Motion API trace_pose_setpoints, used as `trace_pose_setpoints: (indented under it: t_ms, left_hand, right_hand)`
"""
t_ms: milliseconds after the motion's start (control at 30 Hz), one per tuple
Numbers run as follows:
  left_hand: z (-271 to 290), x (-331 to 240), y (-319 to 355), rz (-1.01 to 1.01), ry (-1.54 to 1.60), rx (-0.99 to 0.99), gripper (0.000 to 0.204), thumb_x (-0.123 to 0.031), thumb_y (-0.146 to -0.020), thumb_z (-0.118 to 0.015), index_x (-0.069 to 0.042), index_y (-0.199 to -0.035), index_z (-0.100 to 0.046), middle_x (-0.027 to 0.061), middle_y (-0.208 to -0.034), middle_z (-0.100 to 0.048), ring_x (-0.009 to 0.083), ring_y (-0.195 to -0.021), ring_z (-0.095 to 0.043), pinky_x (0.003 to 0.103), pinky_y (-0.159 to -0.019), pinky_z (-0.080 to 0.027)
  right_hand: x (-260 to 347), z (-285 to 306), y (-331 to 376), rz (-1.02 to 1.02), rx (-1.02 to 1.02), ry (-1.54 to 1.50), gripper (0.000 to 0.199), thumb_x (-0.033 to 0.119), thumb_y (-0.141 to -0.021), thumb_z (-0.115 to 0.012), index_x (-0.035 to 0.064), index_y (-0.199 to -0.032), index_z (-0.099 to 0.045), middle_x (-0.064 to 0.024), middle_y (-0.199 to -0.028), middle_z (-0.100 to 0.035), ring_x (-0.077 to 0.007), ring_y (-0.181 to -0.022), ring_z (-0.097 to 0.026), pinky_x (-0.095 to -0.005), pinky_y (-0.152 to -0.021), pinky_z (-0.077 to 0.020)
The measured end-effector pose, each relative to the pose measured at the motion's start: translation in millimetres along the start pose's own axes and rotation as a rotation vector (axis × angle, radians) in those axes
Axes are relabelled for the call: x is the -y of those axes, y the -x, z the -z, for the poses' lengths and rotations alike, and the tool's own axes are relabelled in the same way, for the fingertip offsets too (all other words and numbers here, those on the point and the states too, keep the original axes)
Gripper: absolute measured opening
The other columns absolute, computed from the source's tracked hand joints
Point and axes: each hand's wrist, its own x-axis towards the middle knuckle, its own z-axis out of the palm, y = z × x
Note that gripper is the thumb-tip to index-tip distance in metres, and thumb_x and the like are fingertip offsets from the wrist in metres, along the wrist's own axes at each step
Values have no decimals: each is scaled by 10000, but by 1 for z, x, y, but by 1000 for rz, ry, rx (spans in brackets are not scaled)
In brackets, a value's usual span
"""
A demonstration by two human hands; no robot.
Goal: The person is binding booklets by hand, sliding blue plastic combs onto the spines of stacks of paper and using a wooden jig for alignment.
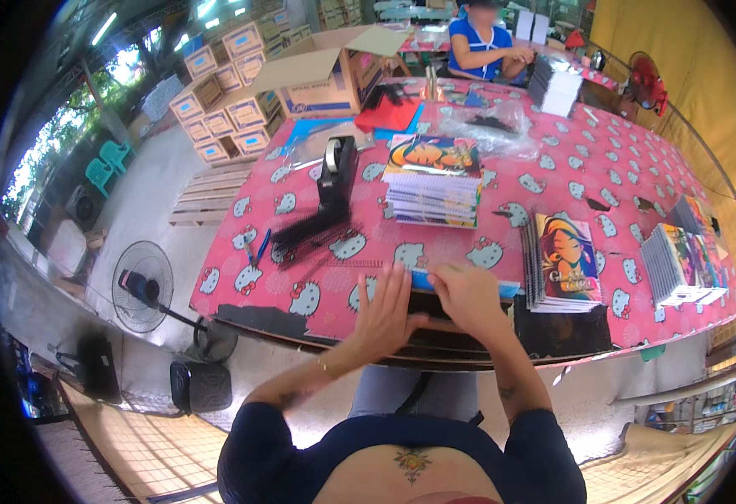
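Observation:
At the table's near edge, both hands work on a thin blue-and-white item point(419, 280), seen nearly edge-on. Its full shape is hidden behind the hands. My left hand point(382, 302) lies against its left part with fingers stretched out. My right hand point(469, 296) has curled fingers closed over its middle, and a blue end sticks out to the right. Beyond them stands a stack of spiral notebooks point(433, 181) with colourful covers. Right of my right hand is a shorter notebook stack point(565, 262). Black spiral binding wires point(311, 233) lie loose to the left.
A black tape dispenser point(335, 176) and a blue pen point(264, 242) rest on the pink patterned table cover point(301, 296). More notebooks point(683, 262) stand at the right. Farther back are an open carton point(326, 88), clear plastic point(502, 134) and a co-worker point(481, 46) beside a tall stack point(554, 84).

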Motion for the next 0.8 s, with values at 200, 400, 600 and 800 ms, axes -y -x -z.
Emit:
trace_pose_setpoints:
  t_ms: [200, 400, 600, 800]
  left_hand:
    - [15, 19, -35, 10, -188, 105, 826, -584, -921, -554, 7, -1479, -408, 228, -1577, -339, 378, -1475, -304, 650, -1155, -123]
    - [25, 20, -39, -108, -147, 25, 756, -538, -947, -541, -15, -1477, -410, 184, -1572, -372, 354, -1475, -309, 632, -1156, -171]
    - [13, 9, -9, -334, -186, 126, 773, -570, -936, -514, -34, -1483, -411, 175, -1564, -383, 312, -1472, -323, 598, -1165, -207]
    - [-3, -3, 31, -499, 36, 183, 772, -532, -943, -527, 7, -1479, -389, 205, -1552, -380, 352, -1460, -328, 599, -1149, -241]
  right_hand:
    - [8, 12, 4, 113, -67, 71, 159, 186, -910, -631, 133, -1049, -684, -85, -914, -699, -314, -796, -684, -439, -715, -506]
    - [-21, 27, 17, 19, 130, 131, 214, 173, -909, -648, 140, -1118, -680, -68, -935, -708, -280, -820, -675, -428, -777, -467]
    - [-25, 23, 20, 52, 84, 75, 197, 159, -904, -661, 134, -1097, -692, -56, -894, -711, -270, -807, -669, -414, -768, -447]
    - [-20, 24, 21, 39, 105, 22, 200, 169, -893, -676, 126, -1088, -694, -69, -903, -716, -275, -818, -671, -412, -776, -446]
